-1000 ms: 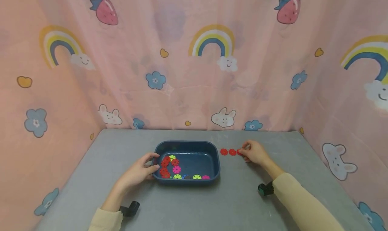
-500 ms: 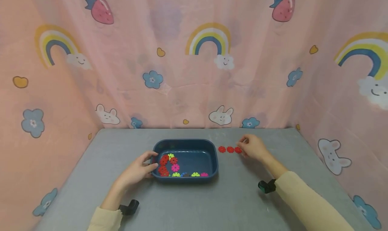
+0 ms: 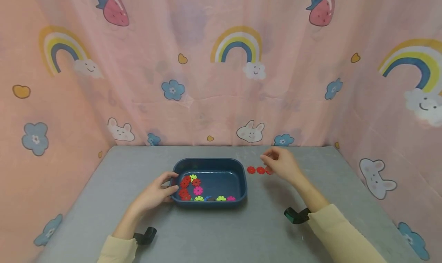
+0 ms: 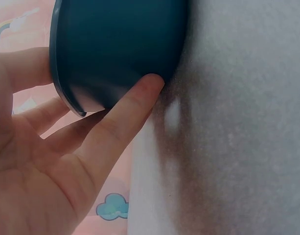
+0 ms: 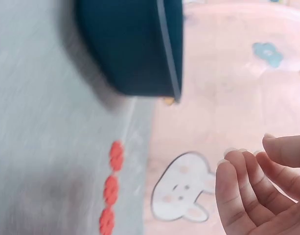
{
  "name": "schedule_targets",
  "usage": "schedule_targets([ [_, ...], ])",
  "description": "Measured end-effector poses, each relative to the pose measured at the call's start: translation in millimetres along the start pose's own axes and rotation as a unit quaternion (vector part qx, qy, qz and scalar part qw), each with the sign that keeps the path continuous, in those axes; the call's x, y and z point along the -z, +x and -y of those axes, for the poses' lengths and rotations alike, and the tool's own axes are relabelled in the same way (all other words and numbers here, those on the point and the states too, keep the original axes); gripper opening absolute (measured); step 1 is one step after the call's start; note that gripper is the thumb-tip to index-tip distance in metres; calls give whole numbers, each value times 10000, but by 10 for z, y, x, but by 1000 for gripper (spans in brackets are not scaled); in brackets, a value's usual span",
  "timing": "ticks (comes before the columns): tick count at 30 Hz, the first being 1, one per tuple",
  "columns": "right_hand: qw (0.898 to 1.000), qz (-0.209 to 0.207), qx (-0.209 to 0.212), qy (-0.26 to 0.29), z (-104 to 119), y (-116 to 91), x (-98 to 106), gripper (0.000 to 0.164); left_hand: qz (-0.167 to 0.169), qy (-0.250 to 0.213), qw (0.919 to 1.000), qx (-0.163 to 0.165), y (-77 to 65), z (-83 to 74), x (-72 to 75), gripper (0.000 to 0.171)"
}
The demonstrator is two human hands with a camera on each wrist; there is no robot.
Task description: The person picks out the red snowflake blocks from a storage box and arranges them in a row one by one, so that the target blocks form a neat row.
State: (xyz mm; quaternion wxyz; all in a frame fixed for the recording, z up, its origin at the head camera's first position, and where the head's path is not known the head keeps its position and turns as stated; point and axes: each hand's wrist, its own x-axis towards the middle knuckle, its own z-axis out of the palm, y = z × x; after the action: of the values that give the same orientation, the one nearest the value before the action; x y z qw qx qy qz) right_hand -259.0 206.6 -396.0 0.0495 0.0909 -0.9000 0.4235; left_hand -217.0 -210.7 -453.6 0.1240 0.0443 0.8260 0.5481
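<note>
A dark blue tray (image 3: 210, 204) stands on the table with red, yellow-green, pink and blue flower-shaped plastic discs inside, mostly along its left end and near wall. My left hand (image 3: 159, 190) grips the tray's left end; in the left wrist view the thumb (image 4: 132, 105) lies along the outer wall and the other fingers reach past the rim. To the tray's right, three red flower discs (image 3: 260, 170) lie in a row. Over the right end of that row hovers my right hand (image 3: 281, 164), fingers loosely bent. Nothing shows between those fingers (image 5: 229, 193) in the right wrist view.
A grey table (image 3: 214, 232) carries everything, with a pink patterned curtain (image 3: 200, 113) rising behind and at both sides. Black wrist cameras (image 3: 146, 236) stick out near each cuff.
The right hand has let go of the third red disc, leaving it at the row's right end, then lifted and shifted toward the tray. The left hand keeps its grip.
</note>
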Motion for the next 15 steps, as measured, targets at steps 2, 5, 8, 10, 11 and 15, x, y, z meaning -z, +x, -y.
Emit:
schedule_targets([
  [2,9999,-63,66,111,59,-25,-39,20,-14,10,10000,21,0,-1,1,47],
  [5,9993,-86,142,324,157,-48,-117,20,-58,29,10000,51,-1,1,6,47],
  [8,9986,-85,246,460,253,-59,-221,19,-84,42,9999,61,-3,8,14,46],
  [10,9982,-89,314,506,320,-70,-293,19,-68,49,10000,52,-2,9,18,46],
  [11,9979,-85,358,525,355,-78,-331,18,-57,54,10000,41,-1,8,18,46],
  [15,9969,63,487,610,496,-100,-481,16,11,12,10000,-1,12,6,21,47],
])
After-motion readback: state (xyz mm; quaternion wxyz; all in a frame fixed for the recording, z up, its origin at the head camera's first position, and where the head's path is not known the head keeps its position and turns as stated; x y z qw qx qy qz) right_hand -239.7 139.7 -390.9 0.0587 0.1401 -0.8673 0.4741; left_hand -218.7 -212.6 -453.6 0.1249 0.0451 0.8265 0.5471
